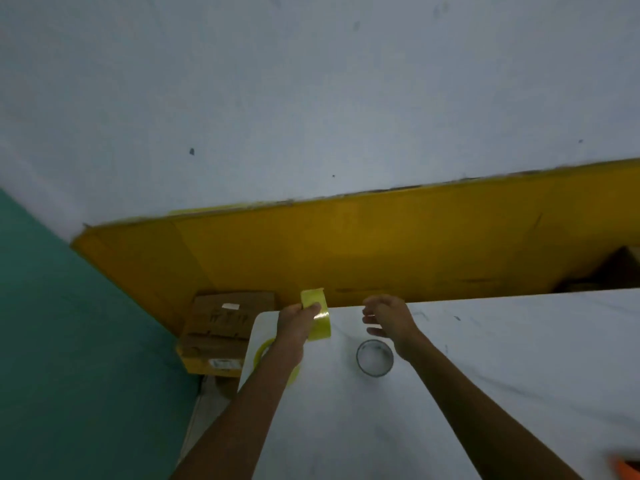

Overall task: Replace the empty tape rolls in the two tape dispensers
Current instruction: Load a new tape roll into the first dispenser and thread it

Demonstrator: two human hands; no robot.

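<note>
A white table (485, 358) fills the lower view. No dispenser shows clearly, so loading seems not yet begun. The left hand (294, 323) pinches a yellow tape roll (317, 315) above the table's far corner; the right hand (389, 320) hovers spread, empty, above a bare clear ring (374, 357).

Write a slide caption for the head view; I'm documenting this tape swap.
Left hand holds up a yellow tape roll while the open right hand reaches in above the white table.
</note>
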